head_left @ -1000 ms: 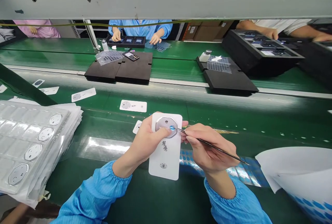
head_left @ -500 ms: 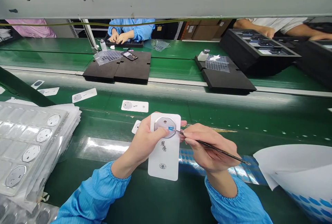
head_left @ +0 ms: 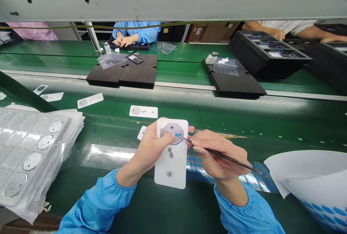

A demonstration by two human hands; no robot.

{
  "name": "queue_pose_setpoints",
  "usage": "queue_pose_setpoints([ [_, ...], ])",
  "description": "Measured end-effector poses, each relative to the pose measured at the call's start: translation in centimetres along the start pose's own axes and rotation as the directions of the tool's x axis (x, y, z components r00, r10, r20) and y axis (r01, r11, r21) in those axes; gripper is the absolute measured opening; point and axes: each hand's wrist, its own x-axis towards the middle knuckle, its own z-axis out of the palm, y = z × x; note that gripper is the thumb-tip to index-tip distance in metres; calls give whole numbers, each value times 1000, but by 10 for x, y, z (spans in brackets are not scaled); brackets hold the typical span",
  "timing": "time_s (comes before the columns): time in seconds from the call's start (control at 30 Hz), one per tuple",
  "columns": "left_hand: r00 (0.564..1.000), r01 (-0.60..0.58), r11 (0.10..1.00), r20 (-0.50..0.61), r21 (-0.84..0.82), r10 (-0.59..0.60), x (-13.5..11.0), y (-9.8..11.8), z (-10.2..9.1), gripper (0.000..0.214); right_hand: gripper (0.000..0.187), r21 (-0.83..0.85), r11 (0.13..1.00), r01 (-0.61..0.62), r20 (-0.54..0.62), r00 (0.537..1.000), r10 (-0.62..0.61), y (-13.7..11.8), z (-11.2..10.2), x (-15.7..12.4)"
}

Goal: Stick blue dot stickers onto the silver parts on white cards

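Note:
My left hand (head_left: 151, 147) is closed on a white card (head_left: 170, 165) printed with dark characters, its thumb pressing beside the silver octagonal disc (head_left: 168, 128) near the top. The slim dark tweezers (head_left: 225, 158) are pinched in my right hand (head_left: 219, 154). Their tip touches a small blue piece (head_left: 178, 135) on the disc, close to my left thumb. Whether the tips grip that piece is too small to tell. Beneath my right hand lies a clear strip with blue drop shapes (head_left: 197, 165).
Similar cards (head_left: 143, 111) lie on the green belt (head_left: 114, 125). At left, a clear tray holding silver discs (head_left: 32, 161) tops a stack. A curled white sheet (head_left: 311, 169) is at right. Across stand black boards (head_left: 138, 71), a black box (head_left: 273, 58) and co-workers' hands (head_left: 126, 41).
The loose cards have shifted slightly right on the belt. The clear tray with dark discs at the lower left corner is gone from view. My hands, card and tweezers are nearly still.

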Motion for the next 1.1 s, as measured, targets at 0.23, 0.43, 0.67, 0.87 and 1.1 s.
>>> queue_pose_setpoints([
  [0.23,1000,-12,1000,13,-8,12,1,0,0,25,29,-11,1000,22,-38,999,-22,1,2,3],
  [0.43,999,-8,1000,32,-3,8,1,0,-1,26,33,-18,1000,-11,-62,998,10,1,2,1],
  [0.67,999,-30,998,39,59,28,0,-1,-2,25,30,-27,999,-26,-52,998,25,2,1,-1],
  [0.87,1000,-24,999,18,39,23,3,-2,-4,28,26,34,999,-28,-15,999,29,0,0,2],
  [1.1,996,56,991,73,-118,-48,8,-1,-8,38,27,57,998,-14,-79,997,19,1,-2,0],
])
